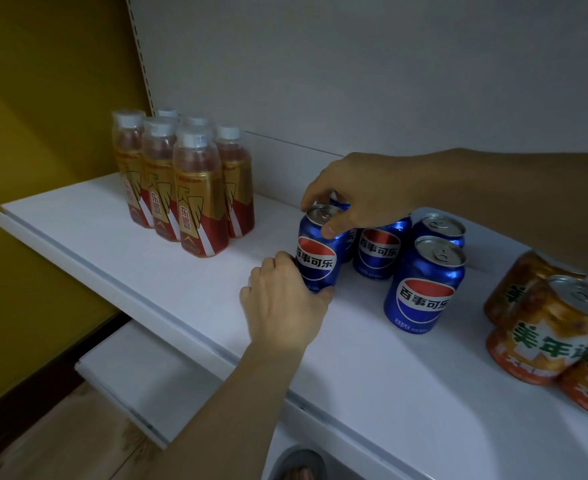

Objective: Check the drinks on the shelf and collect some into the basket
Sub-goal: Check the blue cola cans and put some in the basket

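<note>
The left hand (282, 303) grips the base of the front-left blue can (317, 252) on the white shelf (181, 271) while the right hand (358, 199) pinches its rim, indicating the pick step; next, lift it clear of the neighbouring cans (424, 282), basket unseen.

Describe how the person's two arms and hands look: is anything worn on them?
Both are bare. The left hand and right hand show no gloves, rings or watch, and no sleeve covers either forearm as far as the picture reaches. The fingers carry no markings.
</note>
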A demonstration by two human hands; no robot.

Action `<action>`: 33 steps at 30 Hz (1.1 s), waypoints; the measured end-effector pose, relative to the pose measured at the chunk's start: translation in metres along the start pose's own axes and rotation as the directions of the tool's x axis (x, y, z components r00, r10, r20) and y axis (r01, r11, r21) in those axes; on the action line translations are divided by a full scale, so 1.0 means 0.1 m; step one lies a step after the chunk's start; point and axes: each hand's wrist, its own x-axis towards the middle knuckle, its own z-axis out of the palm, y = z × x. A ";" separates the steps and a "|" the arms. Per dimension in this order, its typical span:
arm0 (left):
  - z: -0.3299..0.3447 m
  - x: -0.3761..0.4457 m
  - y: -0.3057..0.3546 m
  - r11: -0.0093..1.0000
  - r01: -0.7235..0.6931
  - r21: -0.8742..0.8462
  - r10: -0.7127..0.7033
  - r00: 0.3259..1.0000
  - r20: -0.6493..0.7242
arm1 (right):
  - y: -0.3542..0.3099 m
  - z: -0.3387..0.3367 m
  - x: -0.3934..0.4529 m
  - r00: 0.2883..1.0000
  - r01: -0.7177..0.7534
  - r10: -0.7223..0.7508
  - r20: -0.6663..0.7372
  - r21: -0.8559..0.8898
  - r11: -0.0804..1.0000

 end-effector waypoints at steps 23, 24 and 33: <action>0.05 0.07 0.02 0.999 -0.008 0.032 0.008 1.000 -0.003 | 0.53 0.03 0.17 0.987 -0.151 0.131 0.095 0.253 0.956; 0.06 0.07 0.02 0.999 -0.007 0.033 0.007 1.000 -0.002 | 0.53 0.03 0.18 0.987 -0.151 0.131 0.096 0.252 0.956; 0.06 0.07 0.01 0.999 -0.012 0.034 0.012 1.000 0.003 | 0.53 0.07 0.21 0.988 -0.144 0.128 0.087 0.202 0.969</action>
